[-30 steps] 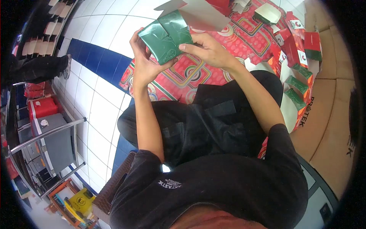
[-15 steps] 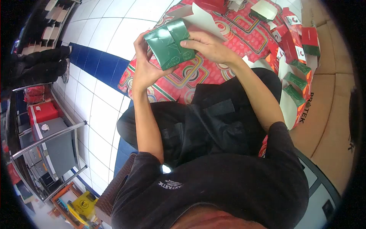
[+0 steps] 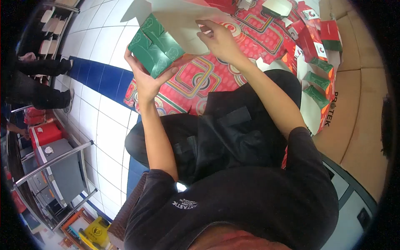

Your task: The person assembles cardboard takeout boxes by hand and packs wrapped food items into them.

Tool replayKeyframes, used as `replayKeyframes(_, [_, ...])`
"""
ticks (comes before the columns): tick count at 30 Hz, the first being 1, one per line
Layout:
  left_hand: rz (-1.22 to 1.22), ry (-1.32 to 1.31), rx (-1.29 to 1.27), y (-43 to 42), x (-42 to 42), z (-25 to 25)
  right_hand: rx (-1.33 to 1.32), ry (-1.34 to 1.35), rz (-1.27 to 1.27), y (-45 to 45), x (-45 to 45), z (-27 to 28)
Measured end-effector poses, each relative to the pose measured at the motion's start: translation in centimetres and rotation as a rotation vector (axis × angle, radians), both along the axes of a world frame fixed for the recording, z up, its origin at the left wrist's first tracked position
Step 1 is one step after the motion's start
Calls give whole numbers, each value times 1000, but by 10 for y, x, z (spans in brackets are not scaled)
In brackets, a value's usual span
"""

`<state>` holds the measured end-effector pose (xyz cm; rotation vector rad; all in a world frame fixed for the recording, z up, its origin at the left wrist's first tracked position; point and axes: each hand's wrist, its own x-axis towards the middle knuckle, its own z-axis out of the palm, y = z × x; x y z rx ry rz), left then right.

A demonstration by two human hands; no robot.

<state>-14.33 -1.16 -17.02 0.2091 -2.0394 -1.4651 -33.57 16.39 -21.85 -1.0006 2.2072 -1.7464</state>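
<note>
A green carton (image 3: pixel 156 48) with a patterned face rests in my left hand (image 3: pixel 148 79), whose fingers and thumb wrap its lower side. White inner flaps (image 3: pixel 179 25) stand out from the carton toward the upper right. My right hand (image 3: pixel 220 41) is at the right edge of these flaps, with its fingers bent and apart; whether the fingertips touch the flap is hard to tell. Under both hands lies a red patterned mat (image 3: pixel 198 79).
At the right are red and green cartons (image 3: pixel 331 35), an open box with green inserts (image 3: pixel 314 83) and brown cardboard (image 3: pixel 350 104). An open white-lined box (image 3: pixel 277 7) sits farther back. A metal cart (image 3: pixel 62 162) and a person's legs (image 3: pixel 43 85) are at the left.
The green carton has moved left and turned, showing its folded side and large white flaps. My right hand has come off its green face. The person at the left has shifted.
</note>
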Motion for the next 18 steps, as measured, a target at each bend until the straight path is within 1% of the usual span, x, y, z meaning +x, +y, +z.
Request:
replayKeyframes(2, [23, -2, 77, 2, 1, 0, -6, 25, -9, -1, -3, -8])
replayKeyframes(4, [7, 6, 88, 4, 1, 0, -11, 49, -16, 0, -1, -6])
replayKeyframes(6, [-10, 15, 97, 4, 0, 1, -77, -93, -34, 0, 2, -3])
replayKeyframes(7, [-18, 21, 63, 4, -1, 0, -78, -92, -36, -3, 2, -6])
replayKeyframes(9, [-25, 27, 28, 1, -1, -1, -264, -176, -77, -9, 2, -16])
replayKeyframes(10, [-21, 29, 18, 0, -1, -4, -264, -175, -77, -9, -1, -19])
replayKeyframes(12, [-18, 34, 9, 0, -1, -4, -84, -161, -68, -8, -6, -17])
replayKeyframes(13, [-32, 27, 34, 2, -1, -2, -85, -161, -68, -7, -5, -14])
replayKeyframes(15, [-50, 20, 59, 3, -1, -1, 4, -366, 29, -2, -5, -7])
replayKeyframes(16, [-37, 26, 31, 3, -2, -2, 4, -365, 26, -2, -6, -8])
replayKeyframes(18, [-29, 30, 3, 1, -2, -4, -139, -375, 16, -3, -6, -9])
